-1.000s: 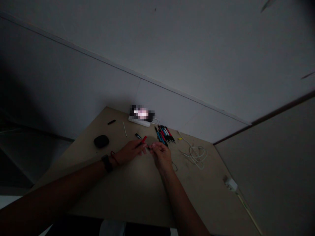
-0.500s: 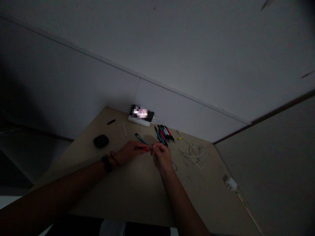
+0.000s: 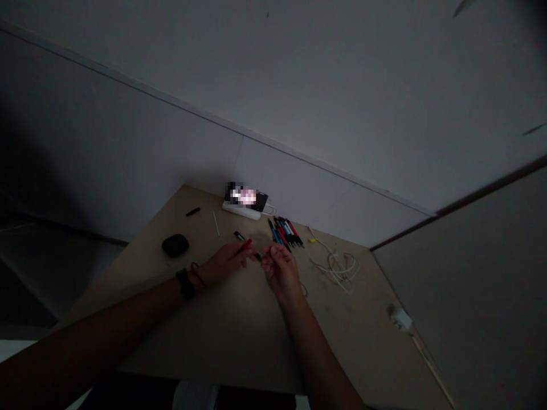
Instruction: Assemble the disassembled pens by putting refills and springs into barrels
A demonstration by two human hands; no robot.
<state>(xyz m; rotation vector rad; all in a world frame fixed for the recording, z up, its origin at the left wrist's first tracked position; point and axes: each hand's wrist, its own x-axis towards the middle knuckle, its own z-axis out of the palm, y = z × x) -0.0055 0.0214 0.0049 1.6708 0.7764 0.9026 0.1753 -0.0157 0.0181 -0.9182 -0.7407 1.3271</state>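
My left hand (image 3: 225, 261) is closed on a red pen part (image 3: 247, 245), which now points up and to the right. Close beside it, my right hand (image 3: 281, 267) is held in a pinch, its fingertips around something small and dark that I cannot make out. A small gap lies between the two hands, over the table. Just behind them a blue pen (image 3: 240, 235) lies on the tabletop, partly hidden by my left hand. Beyond my right hand is a pile of red, blue, white and black pens (image 3: 285, 232).
A lit phone (image 3: 248, 196) leans on a white block (image 3: 241, 211) by the wall. Left are a black rounded case (image 3: 175, 245), a black stick (image 3: 193, 211) and a thin white stick (image 3: 216, 224). A white cable (image 3: 342, 270) and a plug adapter (image 3: 400, 319) lie right on the table (image 3: 205, 336).
The red pen part in my left hand has tilted upward and moved slightly left. My hands have drawn a little apart, and my left fingers have shifted.
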